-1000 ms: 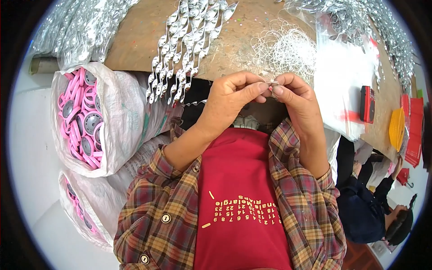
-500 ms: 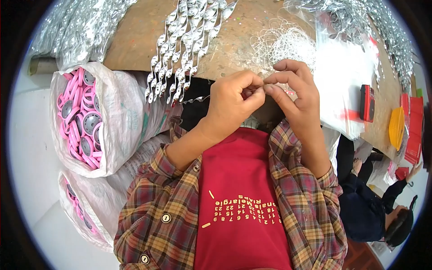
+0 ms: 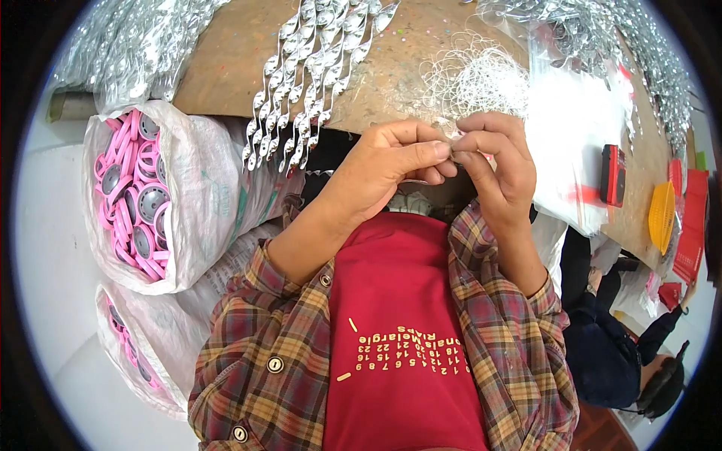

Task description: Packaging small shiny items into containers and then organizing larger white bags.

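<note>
Brown table (image 3: 218, 83) is spanning the upper frame, silver spirals (image 3: 307, 46) hanging off its edge, white string (image 3: 485, 79) lying loose upper right. Mid-frame, left hand (image 3: 380, 169) and right hand (image 3: 502, 165) are pinching a tiny piece (image 3: 453, 154), indistinct; its handling is seemingly unfinished.

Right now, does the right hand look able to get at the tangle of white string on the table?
Probably yes: the tangle of white string lies just beyond the right hand, with nothing visibly blocking it, though its fingertips are busy at the left hand.
</note>
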Available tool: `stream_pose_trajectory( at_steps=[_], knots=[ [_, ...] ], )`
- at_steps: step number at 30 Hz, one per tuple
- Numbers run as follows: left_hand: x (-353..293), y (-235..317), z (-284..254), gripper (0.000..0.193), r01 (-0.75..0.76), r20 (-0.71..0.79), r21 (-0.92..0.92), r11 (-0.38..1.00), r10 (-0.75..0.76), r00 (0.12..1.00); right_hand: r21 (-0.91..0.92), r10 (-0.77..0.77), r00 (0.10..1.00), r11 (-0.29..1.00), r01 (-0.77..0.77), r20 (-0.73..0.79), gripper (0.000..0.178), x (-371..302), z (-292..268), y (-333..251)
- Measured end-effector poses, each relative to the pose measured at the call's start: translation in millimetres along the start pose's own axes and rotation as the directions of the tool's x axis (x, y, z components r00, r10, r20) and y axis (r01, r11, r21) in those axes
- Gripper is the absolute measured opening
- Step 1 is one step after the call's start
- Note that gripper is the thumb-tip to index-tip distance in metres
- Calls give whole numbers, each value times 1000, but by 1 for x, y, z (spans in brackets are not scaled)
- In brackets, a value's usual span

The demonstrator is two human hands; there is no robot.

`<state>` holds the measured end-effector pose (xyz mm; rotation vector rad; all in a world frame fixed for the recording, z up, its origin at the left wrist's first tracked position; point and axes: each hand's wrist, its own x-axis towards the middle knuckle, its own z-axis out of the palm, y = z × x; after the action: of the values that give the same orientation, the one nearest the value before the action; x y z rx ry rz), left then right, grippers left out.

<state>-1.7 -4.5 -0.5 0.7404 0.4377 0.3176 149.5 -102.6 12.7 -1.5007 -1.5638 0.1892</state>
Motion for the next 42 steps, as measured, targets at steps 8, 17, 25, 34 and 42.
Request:
stream_pose_trajectory(
  at_steps=[8,17,25,34,42],
  knots=[
    [-3,2,4,14,-78,8,223,972,79,997,295,242,970,928,-228,-12,14,-11,-7,8],
    [-2,0,5,16,-60,-20,212,975,66,998,255,254,962,928,-271,98,22,2,-14,-11],
    [-1,-5,3,18,-103,-9,414,905,118,993,295,433,832,792,-535,347,11,-5,-19,6],
    [-5,-1,11,12,-137,-31,682,719,215,976,-450,100,977,893,-6,186,9,3,-21,-3],
    [0,-13,11,16,-220,-71,372,902,264,962,758,561,796,411,-507,227,8,-8,5,-4]
  ],
)
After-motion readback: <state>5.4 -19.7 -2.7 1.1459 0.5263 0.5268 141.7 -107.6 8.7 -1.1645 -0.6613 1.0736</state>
